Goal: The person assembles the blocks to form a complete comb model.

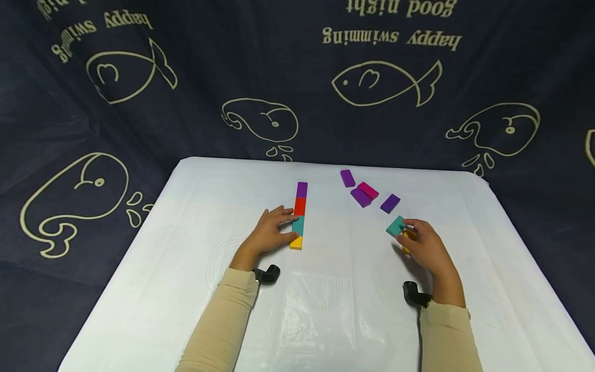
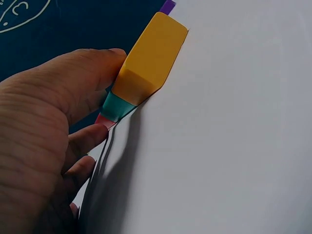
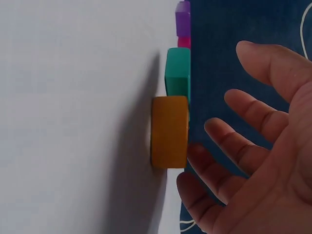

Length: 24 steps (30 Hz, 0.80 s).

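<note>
In the head view, a straight row of blocks lies end to end: a purple block (image 1: 302,189), a red block (image 1: 299,206), a teal block (image 1: 299,223) and a yellow block (image 1: 295,243). At the row's left side is my left hand (image 1: 267,233), its thumb by the yellow block and its fingers by the teal and red ones. My right hand (image 1: 424,247) hovers over a loose teal block (image 1: 395,226) and a second yellow block (image 1: 407,242). The right wrist view shows its fingers (image 3: 253,107) spread, with no block between them and the thumb.
Behind the right hand lie several loose blocks: a purple block (image 1: 347,178), a pink block (image 1: 369,190) leaning against another purple block (image 1: 361,198), and a further purple block (image 1: 390,203). The white table (image 1: 325,310) ends at a dark, fish-patterned cloth (image 1: 195,134).
</note>
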Available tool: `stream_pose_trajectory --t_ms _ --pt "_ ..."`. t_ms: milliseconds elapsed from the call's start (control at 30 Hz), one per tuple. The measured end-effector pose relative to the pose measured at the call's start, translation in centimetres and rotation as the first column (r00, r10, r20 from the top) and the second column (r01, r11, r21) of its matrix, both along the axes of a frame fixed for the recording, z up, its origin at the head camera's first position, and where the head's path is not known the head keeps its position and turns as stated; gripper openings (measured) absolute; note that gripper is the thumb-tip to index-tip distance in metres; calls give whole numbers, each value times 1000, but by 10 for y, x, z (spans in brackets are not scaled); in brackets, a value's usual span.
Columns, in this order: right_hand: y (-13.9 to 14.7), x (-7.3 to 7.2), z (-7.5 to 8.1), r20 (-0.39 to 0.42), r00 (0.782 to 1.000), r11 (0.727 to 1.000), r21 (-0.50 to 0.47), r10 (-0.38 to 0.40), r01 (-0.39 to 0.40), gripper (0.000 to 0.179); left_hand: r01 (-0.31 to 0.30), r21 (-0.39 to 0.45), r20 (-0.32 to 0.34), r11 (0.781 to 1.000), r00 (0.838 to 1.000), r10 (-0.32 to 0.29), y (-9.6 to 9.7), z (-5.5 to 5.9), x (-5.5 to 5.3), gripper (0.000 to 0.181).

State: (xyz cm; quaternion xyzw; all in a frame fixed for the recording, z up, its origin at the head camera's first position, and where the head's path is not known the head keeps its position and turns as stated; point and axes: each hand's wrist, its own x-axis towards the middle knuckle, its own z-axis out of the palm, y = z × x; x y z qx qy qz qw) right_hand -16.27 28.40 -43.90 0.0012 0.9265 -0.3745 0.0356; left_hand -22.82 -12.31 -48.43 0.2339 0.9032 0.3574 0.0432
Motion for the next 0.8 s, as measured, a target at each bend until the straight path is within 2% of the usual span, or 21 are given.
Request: stream_pose_trajectory --t_ms 133,400,800 --pt "0 -4 -2 20 1000 1000 16 -7 6 57 0 -7 -6 1000 1000 0 1 1 1 51" --pt "5 -18 -7 64 998 994 108 -3 -4 66 -3 -11 -11 1000 1000 3 1 0 0 51" --pt "7 -26 -11 112 993 990 141 -25 9 69 0 -1 -32 1000 999 0 0 -2 0 50"
